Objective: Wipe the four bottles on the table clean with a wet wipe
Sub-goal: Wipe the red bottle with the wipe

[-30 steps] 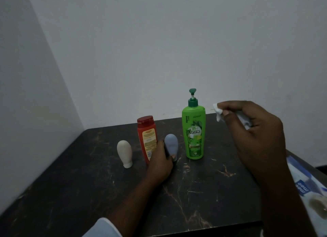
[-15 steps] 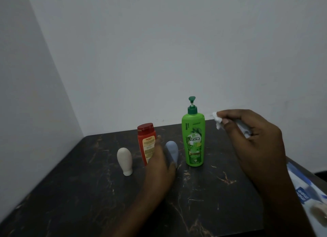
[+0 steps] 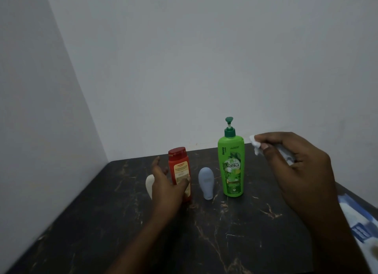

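Four bottles stand in a row on the dark marbled table (image 3: 245, 237). A small white bottle (image 3: 149, 184) is partly hidden behind my left hand (image 3: 166, 186). Beside it stand a red bottle (image 3: 180, 167), a small grey-blue bottle (image 3: 206, 181) resting on its cap, and a tall green pump bottle (image 3: 231, 167). My left hand is spread at the red bottle, fingers to its left and thumb across its label, not closed round it. My right hand (image 3: 298, 171) hovers right of the green bottle's shoulder, pinching a crumpled white wet wipe (image 3: 255, 145).
A blue and white pack of wipes (image 3: 360, 224) lies at the table's right edge. White walls meet in a corner behind and to the left of the table. The bottles stand close together near the back.
My left hand has let go of the grey-blue bottle and moved left to the red bottle. My right hand has barely moved and keeps the wipe.
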`<state>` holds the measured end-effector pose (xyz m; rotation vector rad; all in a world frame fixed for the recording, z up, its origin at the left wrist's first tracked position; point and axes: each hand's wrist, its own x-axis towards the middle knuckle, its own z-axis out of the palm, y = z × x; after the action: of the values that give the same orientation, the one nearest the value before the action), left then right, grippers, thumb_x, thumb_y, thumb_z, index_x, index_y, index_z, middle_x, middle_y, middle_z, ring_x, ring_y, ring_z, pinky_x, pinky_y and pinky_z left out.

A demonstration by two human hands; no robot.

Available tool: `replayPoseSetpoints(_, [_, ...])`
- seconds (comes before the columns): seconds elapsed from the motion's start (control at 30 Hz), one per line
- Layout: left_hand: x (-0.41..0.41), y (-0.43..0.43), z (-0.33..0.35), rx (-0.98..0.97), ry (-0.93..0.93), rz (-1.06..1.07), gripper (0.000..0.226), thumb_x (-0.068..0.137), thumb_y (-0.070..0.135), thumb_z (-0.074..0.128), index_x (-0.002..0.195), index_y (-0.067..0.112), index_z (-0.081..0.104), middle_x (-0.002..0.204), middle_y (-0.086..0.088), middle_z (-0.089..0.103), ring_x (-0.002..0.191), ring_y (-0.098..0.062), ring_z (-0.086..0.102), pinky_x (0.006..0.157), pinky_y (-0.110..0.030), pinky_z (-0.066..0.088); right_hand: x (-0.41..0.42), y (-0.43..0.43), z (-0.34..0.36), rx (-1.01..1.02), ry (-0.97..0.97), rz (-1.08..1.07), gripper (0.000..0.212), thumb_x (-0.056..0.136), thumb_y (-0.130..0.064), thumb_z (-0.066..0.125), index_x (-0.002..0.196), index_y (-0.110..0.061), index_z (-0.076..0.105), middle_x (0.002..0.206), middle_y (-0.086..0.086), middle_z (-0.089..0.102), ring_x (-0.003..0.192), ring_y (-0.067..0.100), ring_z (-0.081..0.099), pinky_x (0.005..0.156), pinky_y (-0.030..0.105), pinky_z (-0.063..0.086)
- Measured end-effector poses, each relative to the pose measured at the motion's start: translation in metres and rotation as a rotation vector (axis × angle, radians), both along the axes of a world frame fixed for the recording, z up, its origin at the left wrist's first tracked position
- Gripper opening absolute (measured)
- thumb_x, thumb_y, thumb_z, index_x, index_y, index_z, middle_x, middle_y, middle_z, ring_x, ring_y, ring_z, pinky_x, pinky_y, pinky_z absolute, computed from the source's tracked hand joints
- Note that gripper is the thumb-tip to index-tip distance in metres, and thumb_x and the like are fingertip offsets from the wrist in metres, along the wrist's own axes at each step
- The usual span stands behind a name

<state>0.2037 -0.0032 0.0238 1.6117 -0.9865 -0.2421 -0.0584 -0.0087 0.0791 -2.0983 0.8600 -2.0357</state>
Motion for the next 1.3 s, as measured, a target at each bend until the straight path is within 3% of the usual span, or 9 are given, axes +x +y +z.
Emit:
replayPoseSetpoints(0.27, [0.001,-0.017,-0.006,0.16,-0.038,0.026,0.106,0.084,0.006,0.076,0.156,0.032,0.003,0.147,-0.006,0.052,0.131,-0.028,0.055,0.104,-0.048,0.047,0.004,-0.002,-0.002,-0.023,0.006,0.025,0.016,0.09,-0.002,0.065,0.103,-0.003,0.075,0.096,0.003,0.072,0.1,-0.002,0.063,0.086,0.001,0.042])
replayPoseSetpoints(0.47, [-0.007,0.012,0.012,0.057,-0.069,0.056,0.103,0.08,0.011,0.08,0.154,0.036,0.012,0.136,-0.002,0.059,0.118,-0.024,0.063,0.098,-0.049,0.053,0.01,-0.004,-0.005,-0.006,0.016,0.089,0.018,0.092,-0.009,0.063,0.105,-0.005,0.075,0.099,0.002,0.073,0.099,0.002,0.066,0.086,0.004,0.046])
replayPoseSetpoints(0.57, [-0.006,0.041,0.038,-0.022,0.043,-0.121,0.085,0.074,0.008,0.084,0.14,0.033,0.036,0.111,0.015,0.063,0.098,-0.008,0.065,0.077,-0.033,0.058,0.018,-0.002,-0.007,0.032,0.026,0.121,0.019,0.092,-0.014,0.063,0.107,-0.01,0.074,0.102,-0.003,0.072,0.101,0.0,0.066,0.085,0.006,0.048])
replayPoseSetpoints(0.63, [-0.011,0.057,0.056,-0.049,0.225,-0.284,0.06,0.074,0.005,0.082,0.123,0.025,0.055,0.106,0.008,0.074,0.094,-0.013,0.073,0.068,-0.025,0.059,0.025,-0.001,-0.008,0.088,-0.001,0.179,0.019,0.092,-0.012,0.065,0.108,-0.015,0.074,0.104,-0.008,0.072,0.102,0.001,0.066,0.084,0.01,0.051])
replayPoseSetpoints(0.7, [-0.021,0.067,0.062,-0.057,0.369,-0.437,0.048,0.075,0.003,0.078,0.116,0.021,0.061,0.103,0.002,0.078,0.093,-0.015,0.076,0.067,-0.028,0.059,0.033,0.001,-0.008,0.151,-0.058,0.278,0.022,0.091,-0.008,0.067,0.11,-0.017,0.074,0.106,-0.013,0.073,0.104,0.004,0.067,0.086,0.016,0.053])
replayPoseSetpoints(0.87, [-0.041,0.067,0.046,-0.038,0.577,-0.73,0.068,0.069,-0.006,0.078,0.129,0.013,0.055,0.109,-0.019,0.075,0.104,-0.035,0.072,0.092,-0.057,0.054,0.046,0.003,-0.011,0.289,-0.198,0.451,0.028,0.089,-0.003,0.069,0.11,-0.021,0.076,0.111,-0.007,0.075,0.107,0.013,0.07,0.092,0.039,0.058])
replayPoseSetpoints(1.03, [-0.04,0.068,0.033,0.01,0.606,-0.866,0.088,0.057,-0.004,0.088,0.132,0.014,0.044,0.105,-0.029,0.073,0.098,-0.042,0.072,0.08,-0.049,0.059,0.051,0.001,-0.016,0.135,-0.139,0.341,0.028,0.089,0.004,0.066,0.11,-0.013,0.075,0.112,-0.002,0.074,0.11,0.02,0.069,0.089,0.046,0.059])
replayPoseSetpoints(1.1, [-0.036,0.069,0.031,-0.011,0.623,-0.855,0.078,0.065,-0.005,0.086,0.129,0.012,0.046,0.105,-0.03,0.072,0.098,-0.044,0.071,0.081,-0.051,0.058,0.054,0.0,-0.02,0.078,-0.067,0.294,0.028,0.09,0.006,0.065,0.111,-0.011,0.074,0.114,0.002,0.072,0.112,0.021,0.067,0.09,0.043,0.058])
replayPoseSetpoints(1.3, [-0.022,0.071,0.03,-0.097,0.673,-0.764,0.059,0.075,0.003,0.073,0.13,0.018,0.056,0.11,-0.019,0.075,0.099,-0.038,0.073,0.079,-0.047,0.059,0.064,0.004,-0.027,-0.017,0.114,0.079,0.027,0.097,-0.008,0.06,0.121,-0.019,0.066,0.122,0.0,0.065,0.119,0.002,0.059,0.094,0.008,0.047])
